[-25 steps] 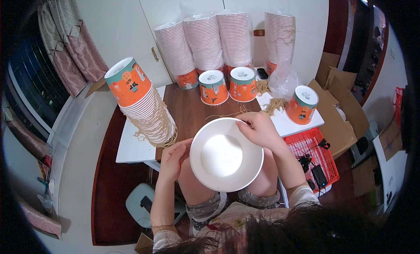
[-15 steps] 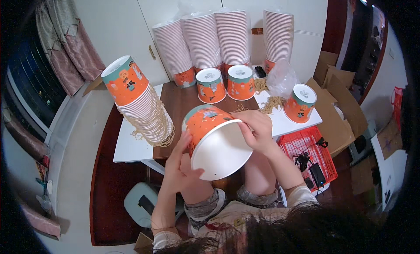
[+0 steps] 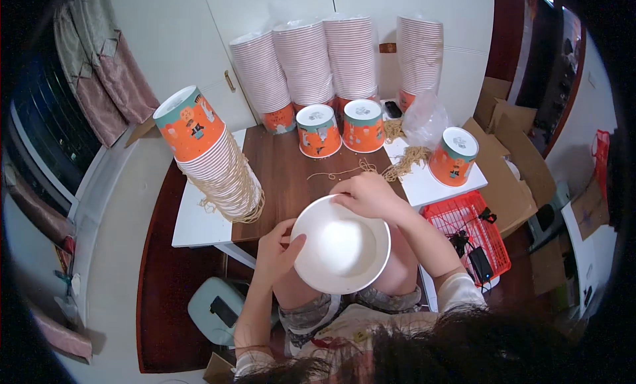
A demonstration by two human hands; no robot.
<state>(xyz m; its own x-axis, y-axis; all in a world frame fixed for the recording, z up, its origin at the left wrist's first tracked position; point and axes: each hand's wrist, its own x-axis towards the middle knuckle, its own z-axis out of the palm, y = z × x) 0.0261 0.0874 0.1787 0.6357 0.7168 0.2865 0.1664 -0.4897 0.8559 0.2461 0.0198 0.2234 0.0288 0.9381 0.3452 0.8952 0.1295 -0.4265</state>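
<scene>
A paper bucket (image 3: 341,251) is tilted over my lap with its white inside facing up at me. My left hand (image 3: 279,248) grips its left rim, thumb inside and fingers round the outer wall. At the far rim, my right hand (image 3: 368,195) is closed on the edge, its thumb lying over the lip and its fingers partly hidden behind. Just beyond that hand, a few strands of beige cord (image 3: 351,171) trail across the brown table (image 3: 278,172). Two upturned orange and green paper buckets (image 3: 319,134) stand farther back.
On the left leans a tall nested stack of buckets (image 3: 215,159) draped with cords. Plastic-wrapped bucket stacks (image 3: 348,59) line the back. To the right are a cord bundle (image 3: 414,157), another upturned bucket (image 3: 454,159), a red basket (image 3: 490,241) with cables, and cardboard boxes (image 3: 510,165).
The bucket has come down toward my lap and turned so its opening faces up. My right hand has moved left and down along with it; my left hand still holds the left side.
</scene>
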